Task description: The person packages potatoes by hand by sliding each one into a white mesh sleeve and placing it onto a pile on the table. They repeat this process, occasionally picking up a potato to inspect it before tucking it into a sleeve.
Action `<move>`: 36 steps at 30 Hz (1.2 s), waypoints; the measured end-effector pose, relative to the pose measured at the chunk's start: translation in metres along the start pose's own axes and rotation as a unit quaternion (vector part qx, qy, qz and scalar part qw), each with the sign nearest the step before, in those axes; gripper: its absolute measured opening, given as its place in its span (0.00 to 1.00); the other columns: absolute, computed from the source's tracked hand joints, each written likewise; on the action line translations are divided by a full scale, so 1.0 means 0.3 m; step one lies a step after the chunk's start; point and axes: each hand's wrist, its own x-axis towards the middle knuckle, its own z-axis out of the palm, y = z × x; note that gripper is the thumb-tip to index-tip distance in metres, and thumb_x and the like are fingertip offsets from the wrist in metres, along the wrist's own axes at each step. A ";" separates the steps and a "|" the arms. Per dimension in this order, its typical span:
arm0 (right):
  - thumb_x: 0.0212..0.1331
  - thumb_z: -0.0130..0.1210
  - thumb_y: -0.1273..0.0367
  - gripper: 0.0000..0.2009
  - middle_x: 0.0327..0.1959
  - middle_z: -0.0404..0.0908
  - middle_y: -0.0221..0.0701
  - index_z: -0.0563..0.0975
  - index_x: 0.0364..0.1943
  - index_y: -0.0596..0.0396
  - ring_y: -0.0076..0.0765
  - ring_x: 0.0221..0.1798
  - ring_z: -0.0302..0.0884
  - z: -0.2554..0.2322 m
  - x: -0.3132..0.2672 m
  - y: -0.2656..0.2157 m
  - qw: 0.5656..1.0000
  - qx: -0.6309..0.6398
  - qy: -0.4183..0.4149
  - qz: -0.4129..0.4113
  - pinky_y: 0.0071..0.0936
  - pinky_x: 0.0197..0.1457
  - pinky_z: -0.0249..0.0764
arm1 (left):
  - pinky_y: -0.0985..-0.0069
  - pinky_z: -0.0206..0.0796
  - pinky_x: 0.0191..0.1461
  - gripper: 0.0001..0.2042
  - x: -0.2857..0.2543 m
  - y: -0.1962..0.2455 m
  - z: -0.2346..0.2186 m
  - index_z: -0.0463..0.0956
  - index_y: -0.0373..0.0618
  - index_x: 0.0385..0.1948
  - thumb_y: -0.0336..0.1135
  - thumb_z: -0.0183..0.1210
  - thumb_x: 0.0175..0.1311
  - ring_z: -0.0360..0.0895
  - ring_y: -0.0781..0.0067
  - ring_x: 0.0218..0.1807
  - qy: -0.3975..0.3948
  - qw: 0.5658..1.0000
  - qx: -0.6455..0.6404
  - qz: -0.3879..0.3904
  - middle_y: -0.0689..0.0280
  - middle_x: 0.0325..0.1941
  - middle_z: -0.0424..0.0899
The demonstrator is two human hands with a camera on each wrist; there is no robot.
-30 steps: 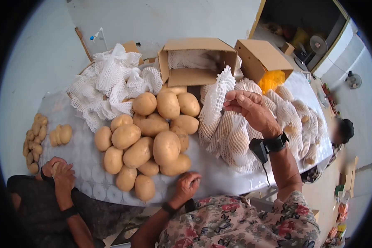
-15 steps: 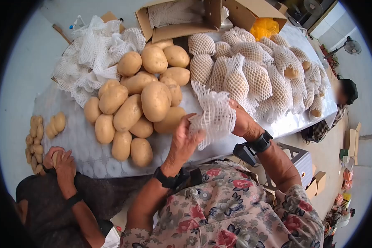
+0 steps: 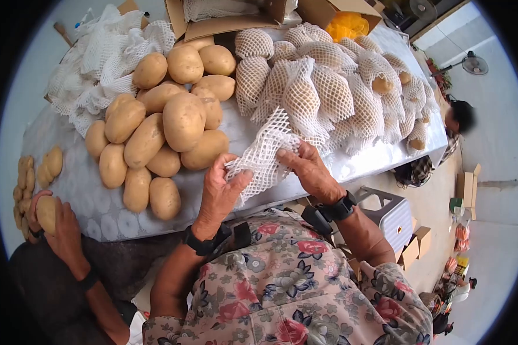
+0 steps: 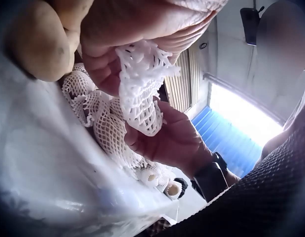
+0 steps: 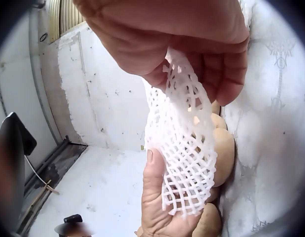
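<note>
A white foam net sleeve (image 3: 262, 158) is stretched between both hands over the table's front edge. The left hand (image 3: 217, 192) pinches its left end, thumb on top. At the other end the right hand (image 3: 313, 172) grips it between thumb and fingers. In the left wrist view the net (image 4: 140, 94) hangs from the left hand (image 4: 137, 29), with the right hand (image 4: 167, 138) below. The right wrist view has the net (image 5: 184, 163) between the right hand (image 5: 182, 44) and the left hand (image 5: 162, 202). Bare potatoes (image 3: 184, 121) lie to the left, netted potatoes (image 3: 302, 98) behind.
A heap of empty nets (image 3: 98, 57) lies back left. Cardboard boxes (image 3: 230, 26) and an orange net bag (image 3: 348, 26) stand at the back. At the left, another person's hands hold a potato (image 3: 47, 215). A grey stool (image 3: 394, 224) stands right of the table.
The right hand has come down from the back with the net, and the left hand has risen from the table edge and taken hold of it. The head view has shifted.
</note>
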 end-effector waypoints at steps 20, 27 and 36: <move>0.63 0.50 0.67 0.14 0.41 0.78 0.33 0.72 0.49 0.60 0.27 0.43 0.75 -0.121 -0.050 0.048 0.994 -0.054 -0.024 0.088 0.27 0.49 0.71 | 0.82 0.64 0.50 0.07 -0.013 0.027 -0.077 0.71 0.40 0.38 0.32 0.56 0.64 0.72 0.81 0.44 0.088 0.986 -0.123 0.063 0.65 0.44 0.78; 0.63 0.54 0.63 0.14 0.32 0.77 0.29 0.72 0.45 0.58 0.25 0.35 0.74 -0.044 -0.027 -0.023 1.000 -0.002 -0.024 0.015 0.24 0.44 0.71 | 0.73 0.70 0.48 0.06 -0.036 0.084 0.005 0.72 0.39 0.37 0.28 0.56 0.61 0.80 0.68 0.44 -0.002 0.980 0.123 0.154 0.59 0.42 0.82; 0.61 0.57 0.65 0.10 0.30 0.75 0.25 0.72 0.37 0.58 0.19 0.33 0.71 -0.067 -0.058 0.066 0.997 -0.075 0.011 -0.024 0.20 0.39 0.69 | 0.91 0.60 0.36 0.07 -0.049 0.010 -0.069 0.70 0.40 0.40 0.32 0.55 0.66 0.66 0.91 0.34 0.111 0.976 -0.188 -0.023 0.70 0.40 0.78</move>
